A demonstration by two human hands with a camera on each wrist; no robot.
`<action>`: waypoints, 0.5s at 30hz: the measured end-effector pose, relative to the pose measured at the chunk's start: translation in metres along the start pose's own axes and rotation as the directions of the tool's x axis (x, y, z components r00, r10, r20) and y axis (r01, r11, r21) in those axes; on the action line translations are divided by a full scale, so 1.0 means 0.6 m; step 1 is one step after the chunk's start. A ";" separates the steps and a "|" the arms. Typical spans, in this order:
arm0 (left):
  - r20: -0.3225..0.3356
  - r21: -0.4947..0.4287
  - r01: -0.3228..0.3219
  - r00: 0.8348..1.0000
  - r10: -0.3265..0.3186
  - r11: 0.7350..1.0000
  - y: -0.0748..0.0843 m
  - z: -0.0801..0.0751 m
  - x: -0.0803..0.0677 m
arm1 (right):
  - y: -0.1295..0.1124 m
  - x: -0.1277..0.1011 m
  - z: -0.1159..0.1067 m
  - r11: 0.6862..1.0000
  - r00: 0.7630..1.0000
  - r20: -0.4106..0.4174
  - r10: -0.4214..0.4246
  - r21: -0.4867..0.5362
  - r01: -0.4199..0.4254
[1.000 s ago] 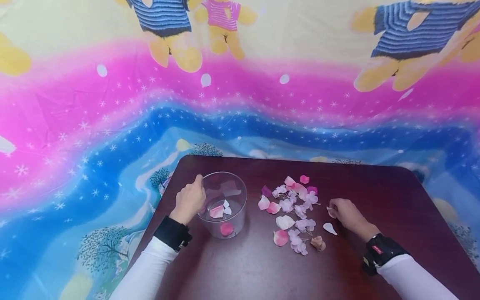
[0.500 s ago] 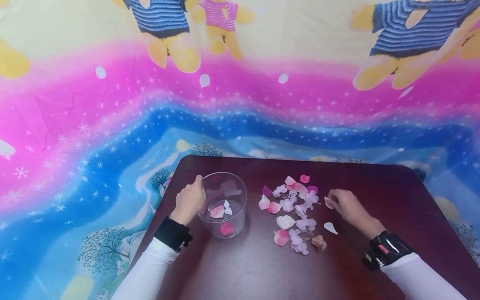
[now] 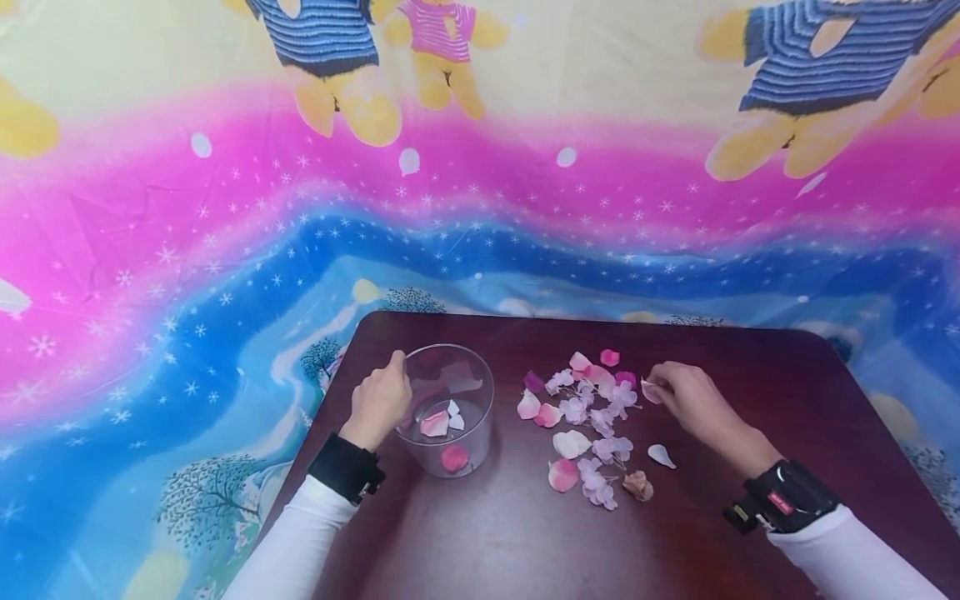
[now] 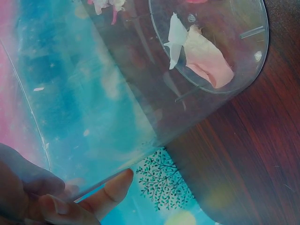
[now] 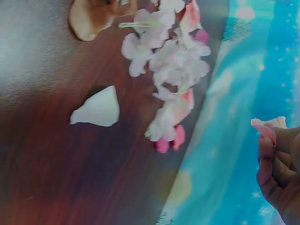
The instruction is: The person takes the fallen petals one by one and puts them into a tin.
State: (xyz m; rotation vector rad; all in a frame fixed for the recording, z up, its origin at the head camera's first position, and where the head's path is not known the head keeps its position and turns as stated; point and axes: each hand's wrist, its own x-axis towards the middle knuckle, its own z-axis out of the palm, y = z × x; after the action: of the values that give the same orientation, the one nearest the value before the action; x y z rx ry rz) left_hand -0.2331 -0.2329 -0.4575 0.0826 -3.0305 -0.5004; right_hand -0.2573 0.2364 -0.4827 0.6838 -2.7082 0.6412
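Note:
My left hand grips the rim of a clear plastic bucket at the table's left side. A pale pink petal, white scraps and a deeper pink petal lie inside it. Between thumb and fingers, my right hand pinches a pale pink petal above the table, right of the flower pile. That pile holds several pale lilac blossoms on stems with loose petals around them. A white petal lies apart, nearer the right forearm.
A brown curled petal lies at the pile's near right. Pink petals and a cream petal edge its left side. The dark wooden table ends at a printed cloth backdrop.
My right hand has risen off the table with the petal and shifted slightly left, away from the viewer. The left hand and the bucket have stayed in place.

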 end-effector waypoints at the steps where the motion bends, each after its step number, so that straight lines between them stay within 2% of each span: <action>1: 0.000 -0.001 0.000 1.000 0.000 1.000 0.000 0.000 0.000 | -0.004 0.001 -0.004 1.000 1.000 -0.008 -0.009 0.001 0.009; 15: -0.010 0.002 -0.004 1.000 0.004 1.000 0.001 0.002 -0.001 | -0.052 0.019 -0.046 0.995 0.992 -0.083 -0.098 -0.010 0.098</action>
State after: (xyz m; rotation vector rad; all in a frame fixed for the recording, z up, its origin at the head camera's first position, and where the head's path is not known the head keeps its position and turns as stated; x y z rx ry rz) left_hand -0.2327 -0.2317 -0.4582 0.0791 -3.0213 -0.4947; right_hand -0.2469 0.2206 -0.4441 0.7660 -2.5815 0.6227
